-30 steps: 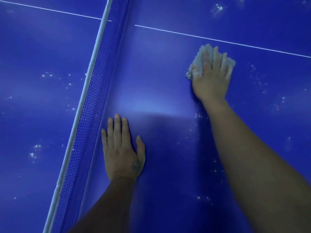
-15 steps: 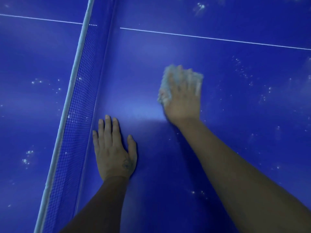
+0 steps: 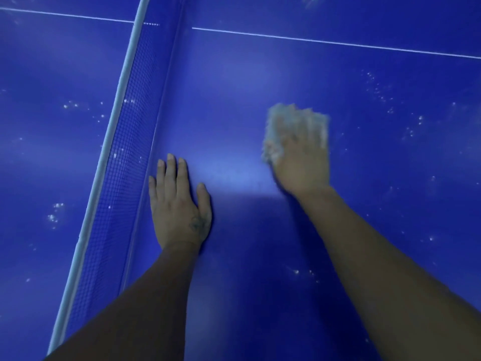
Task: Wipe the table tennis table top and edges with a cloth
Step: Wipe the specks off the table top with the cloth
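Observation:
The blue table tennis table top [image 3: 377,194] fills the view, dotted with pale specks. My right hand [image 3: 303,165] lies over a pale grey cloth [image 3: 274,123] and presses it onto the table; both are blurred by motion. The cloth sticks out past the fingertips and on the hand's left side. My left hand [image 3: 179,207] rests flat on the table with its fingers straight, just right of the net [image 3: 122,183], and holds nothing.
The net with its white top band [image 3: 104,162] runs diagonally from bottom left to top centre. A thin white centre line [image 3: 338,43] crosses the far part of the table. Specks lie on both sides of the net.
My right hand has swept the cloth back toward me, from near the white line to a spot closer to my left hand. My left hand has stayed flat beside the net.

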